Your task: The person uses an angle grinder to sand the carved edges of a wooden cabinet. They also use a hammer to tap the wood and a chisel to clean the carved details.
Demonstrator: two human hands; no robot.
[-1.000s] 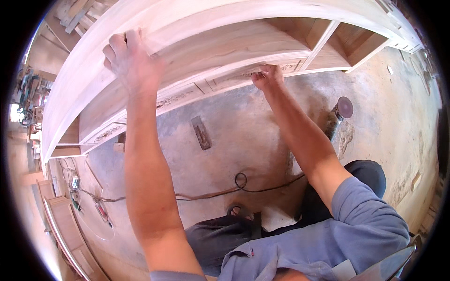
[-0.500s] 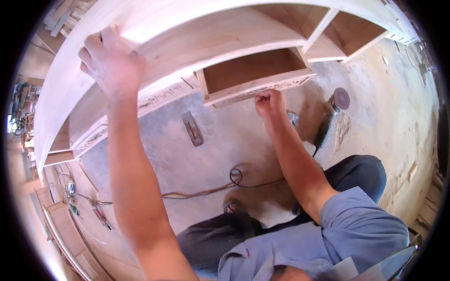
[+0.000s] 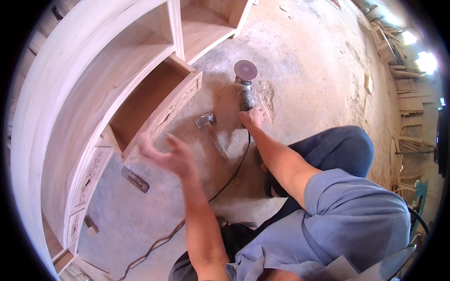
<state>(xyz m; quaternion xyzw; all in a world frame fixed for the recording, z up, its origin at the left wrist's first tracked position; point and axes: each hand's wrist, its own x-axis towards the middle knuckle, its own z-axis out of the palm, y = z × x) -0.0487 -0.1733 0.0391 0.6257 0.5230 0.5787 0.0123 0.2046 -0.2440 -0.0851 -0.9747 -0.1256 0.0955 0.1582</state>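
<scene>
On the floor lies an angle grinder (image 3: 244, 95) with a round brown sanding disc (image 3: 245, 70) at its far end. My right hand (image 3: 254, 116) is closed around its near end, by the cord. My left hand (image 3: 168, 153), slightly blurred, is raised with fingers apart and nothing in them. It is by the near end of a pulled-out drawer (image 3: 164, 110) with a carved front; whether it touches the wood I cannot tell. The drawer belongs to a pale unfinished wooden cabinet (image 3: 61, 98). Between my hands a hammer (image 3: 205, 120) rests on the floor.
A dark, narrow wooden block (image 3: 135, 180) lies below the drawer's near corner. The black cord (image 3: 238, 171) runs from the grinder across the floor towards the lower left. My bent knee (image 3: 349, 145) is at the right. Stacked timber (image 3: 412, 103) lines the far right side.
My view has swung right. My left hand has come off the cabinet top down towards the drawer's near end. My right hand has left the drawer front and taken hold of the angle grinder.
</scene>
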